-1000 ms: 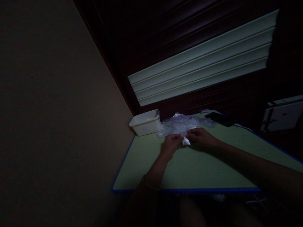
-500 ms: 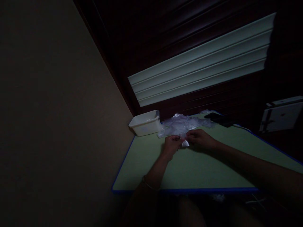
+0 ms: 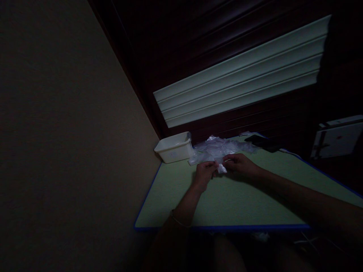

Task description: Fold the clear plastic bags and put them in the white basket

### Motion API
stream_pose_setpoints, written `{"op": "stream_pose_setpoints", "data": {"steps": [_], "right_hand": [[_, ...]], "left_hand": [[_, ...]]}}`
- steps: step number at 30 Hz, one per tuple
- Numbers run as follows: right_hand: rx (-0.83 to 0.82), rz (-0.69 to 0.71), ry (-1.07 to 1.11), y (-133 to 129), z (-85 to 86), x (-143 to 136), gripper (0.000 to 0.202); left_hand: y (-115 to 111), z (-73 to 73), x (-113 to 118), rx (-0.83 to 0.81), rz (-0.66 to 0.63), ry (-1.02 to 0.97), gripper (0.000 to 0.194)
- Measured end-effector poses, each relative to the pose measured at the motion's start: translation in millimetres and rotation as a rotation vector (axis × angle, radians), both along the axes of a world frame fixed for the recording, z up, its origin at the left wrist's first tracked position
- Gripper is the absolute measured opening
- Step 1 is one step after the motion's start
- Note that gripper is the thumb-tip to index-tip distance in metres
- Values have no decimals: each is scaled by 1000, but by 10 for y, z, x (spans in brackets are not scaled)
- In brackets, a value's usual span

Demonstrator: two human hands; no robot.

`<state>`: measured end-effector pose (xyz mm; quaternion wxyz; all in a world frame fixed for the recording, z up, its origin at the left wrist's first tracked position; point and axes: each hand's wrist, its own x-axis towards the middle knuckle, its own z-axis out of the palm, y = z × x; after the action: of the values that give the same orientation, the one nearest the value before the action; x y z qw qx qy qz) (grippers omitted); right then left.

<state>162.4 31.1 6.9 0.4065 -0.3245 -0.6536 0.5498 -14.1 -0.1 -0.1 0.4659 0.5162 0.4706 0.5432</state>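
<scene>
Between my two hands is a small clear plastic bag (image 3: 222,168), shiny at its lower end. My left hand (image 3: 204,174) pinches its left side between thumb and fingers. On the other side, my right hand (image 3: 239,165) has its fingertips closed at the bag's right edge. Just behind the hands lies a loose pile of clear plastic bags (image 3: 215,148), spread over the far part of the light green table (image 3: 227,204). The dim light hides what the bag contains, if anything.
A white plastic bin (image 3: 174,153) stands at the table's far left corner, against the wall. Farther right lie a dark flat object (image 3: 262,142) and a white cable (image 3: 289,152). A blue edge (image 3: 221,228) runs round the table. White boxes (image 3: 337,139) are at the far right.
Both hands stay almost in place. The bag's lower end has shifted slightly, and the left fingers have moved a little against it.
</scene>
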Motion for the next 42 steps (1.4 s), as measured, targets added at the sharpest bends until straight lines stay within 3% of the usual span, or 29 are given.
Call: {"op": "stream_pose_setpoints", "data": {"steps": [5, 9, 15, 22, 30, 36, 39, 42], "right_hand": [[-89, -18, 65, -46, 54, -7, 33], [-117, -10, 113, -57, 62, -11, 26], [49, -21, 40, -14, 52, 17, 19], [229, -50, -74, -19, 89, 64, 21], [431, -61, -168, 7, 71, 121, 25], [395, -56, -119, -1, 87, 106, 24], [295, -29, -62, 0, 88, 89, 34], [213, 2, -106, 6, 64, 74, 30]], "left_hand": [[17, -4, -9, 1, 1, -75, 38], [16, 2, -12, 25, -13, -95, 32], [11, 9, -4, 19, -10, -79, 24], [8, 16, -8, -16, -62, -139, 40], [-10, 0, -3, -40, -92, 6, 44], [1, -9, 3, -39, -99, -1, 42], [8, -11, -2, -19, -82, -1, 40], [3, 1, -5, 1, -44, 11, 39]]}}
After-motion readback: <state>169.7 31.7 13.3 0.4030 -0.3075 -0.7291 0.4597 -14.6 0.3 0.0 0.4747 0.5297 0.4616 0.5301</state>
